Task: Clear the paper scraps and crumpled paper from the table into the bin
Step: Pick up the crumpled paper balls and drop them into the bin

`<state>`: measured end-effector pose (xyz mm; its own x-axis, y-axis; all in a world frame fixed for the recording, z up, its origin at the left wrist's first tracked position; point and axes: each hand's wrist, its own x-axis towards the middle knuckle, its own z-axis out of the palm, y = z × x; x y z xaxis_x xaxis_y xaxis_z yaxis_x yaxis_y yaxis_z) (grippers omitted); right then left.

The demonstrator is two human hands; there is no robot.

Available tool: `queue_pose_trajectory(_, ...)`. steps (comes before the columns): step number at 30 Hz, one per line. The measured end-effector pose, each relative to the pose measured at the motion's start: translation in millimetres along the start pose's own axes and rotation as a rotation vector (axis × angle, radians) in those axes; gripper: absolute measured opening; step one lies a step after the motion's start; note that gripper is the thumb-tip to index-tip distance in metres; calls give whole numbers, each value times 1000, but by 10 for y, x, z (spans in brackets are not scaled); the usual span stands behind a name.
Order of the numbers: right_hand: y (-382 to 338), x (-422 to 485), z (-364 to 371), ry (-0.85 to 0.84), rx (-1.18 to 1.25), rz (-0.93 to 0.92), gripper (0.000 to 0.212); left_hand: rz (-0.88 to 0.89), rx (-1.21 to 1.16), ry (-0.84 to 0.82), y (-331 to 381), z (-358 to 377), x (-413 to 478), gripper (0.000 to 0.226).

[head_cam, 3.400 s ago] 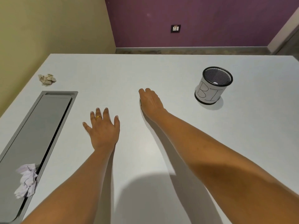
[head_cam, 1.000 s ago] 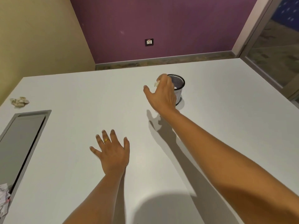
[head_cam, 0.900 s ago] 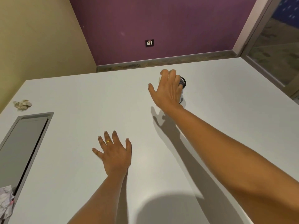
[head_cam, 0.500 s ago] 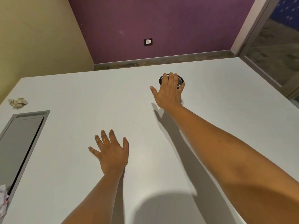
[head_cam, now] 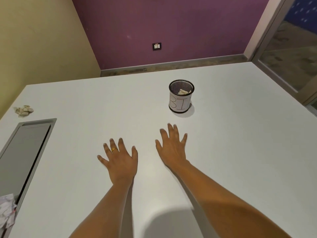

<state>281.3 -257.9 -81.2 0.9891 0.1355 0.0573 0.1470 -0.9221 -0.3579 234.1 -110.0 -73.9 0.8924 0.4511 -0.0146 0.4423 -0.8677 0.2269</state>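
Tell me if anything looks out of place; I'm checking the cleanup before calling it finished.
Two bits remain: a tan crumpled paper lies loose near the table's far left edge, and a white crumpled paper sits on the grey inset panel at near left. The bin stands upright with paper inside.

1. Two bare arms came in from the bottom of the picture. No sleeves showed on them at all.
2. The left hand [head_cam: 120,160] wore one small gold ring [head_cam: 114,149]. The ring sat on a finger near the middle of the hand.
3. The right hand [head_cam: 173,148] wore no ring that could be seen.
4. The wrists had no watch and no band.
5. The fingertips of the right hand looked a bit blurry, so the nails there were hard to see.
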Motion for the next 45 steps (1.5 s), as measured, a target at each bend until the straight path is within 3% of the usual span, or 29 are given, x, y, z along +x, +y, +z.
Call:
queue_pose_trajectory(11,-142,-697,26,-83,-50,48,57,180,-29,7,-395,-85,-389,56)
queue_pose_trajectory(24,-516,-1372,-37,-236,-152,4,60,236,-45,-77,-1052,-312,-1237,51)
queue_pose_trajectory(29,-723,-1509,-61,-314,-145,-77,56,121,-97,-18,-1458,-475,-1538,48)
queue_pose_trajectory(36,-1300,-1653,61,-380,-120,-296,53,-192,-81,158,-2336,-667,-1783,46)
queue_pose_trajectory(40,-1690,-1704,152,-449,-54,-413,55,-369,-76,167,-2764,-698,-1914,49)
queue_pose_trajectory(45,-2071,-1641,239,-446,-90,-581,63,-369,-80,161,-2855,-716,-1922,50)
